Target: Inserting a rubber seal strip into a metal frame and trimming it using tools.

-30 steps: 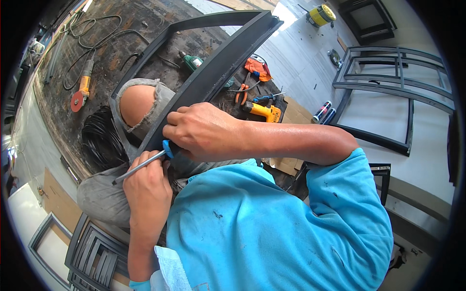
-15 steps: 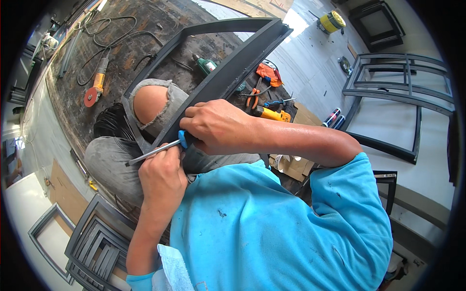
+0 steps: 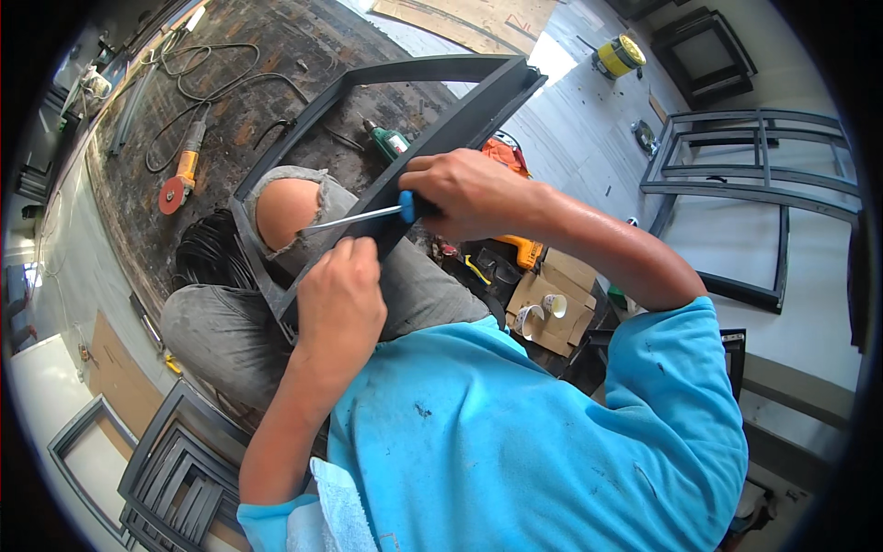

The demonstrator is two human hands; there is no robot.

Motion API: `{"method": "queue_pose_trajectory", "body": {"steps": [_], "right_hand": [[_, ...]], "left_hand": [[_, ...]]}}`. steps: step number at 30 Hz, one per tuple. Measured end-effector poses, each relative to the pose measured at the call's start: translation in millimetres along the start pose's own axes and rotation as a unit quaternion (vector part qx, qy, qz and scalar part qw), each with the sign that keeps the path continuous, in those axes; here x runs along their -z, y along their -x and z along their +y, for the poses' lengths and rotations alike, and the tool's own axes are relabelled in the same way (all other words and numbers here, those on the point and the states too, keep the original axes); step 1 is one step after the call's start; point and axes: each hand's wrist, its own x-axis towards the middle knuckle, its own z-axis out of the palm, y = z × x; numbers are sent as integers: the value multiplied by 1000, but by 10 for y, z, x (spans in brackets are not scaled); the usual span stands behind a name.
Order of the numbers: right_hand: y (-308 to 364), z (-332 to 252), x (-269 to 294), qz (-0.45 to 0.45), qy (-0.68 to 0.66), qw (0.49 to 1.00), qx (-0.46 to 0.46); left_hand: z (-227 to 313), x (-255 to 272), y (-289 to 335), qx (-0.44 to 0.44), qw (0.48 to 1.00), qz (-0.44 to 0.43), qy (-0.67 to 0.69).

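A dark grey metal frame (image 3: 440, 138) rests tilted across my lap, around my bent knee in torn grey jeans. My right hand (image 3: 469, 195) lies over the frame's near bar, its fingers closed around a screwdriver (image 3: 354, 221) with a blue handle. The long steel shaft points left across the bar toward the knee; what its tip touches, if anything, I cannot tell. My left hand (image 3: 345, 293) is lower along the same bar, with bent fingers gripping its edge just below the shaft.
An angle grinder (image 3: 182, 175) with a red disc and a green drill (image 3: 386, 140) lie on the dark work surface. Nearer are a yellow power tool (image 3: 522, 250) and cardboard (image 3: 557, 337) with paper cups. More frames stand at lower left (image 3: 170, 460) and right (image 3: 759, 166).
Both hands have slid up and to the right along the bar. The screwdriver has moved with my right hand, and its shaft now lies flatter, above my left fingers.
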Motion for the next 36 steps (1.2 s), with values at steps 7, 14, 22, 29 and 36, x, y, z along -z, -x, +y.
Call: {"method": "queue_pose_trajectory", "body": {"steps": [7,14,22,29,36], "right_hand": [[111,202,-2,4,-1,999,43],[131,291,206,-20,-8,1000,-10],[251,552,227,-14,44,999,-23],[376,513,154,45,46,996,-61],[538,551,-180,181,35,980,-71]], "left_hand": [[56,-178,-73,-25,999,35,12],[128,-194,-238,-24,998,49,-12],[204,-410,-416,-52,996,74,26],[157,-215,-292,-56,996,55,39],[-436,334,431,-13,989,116,90]]}}
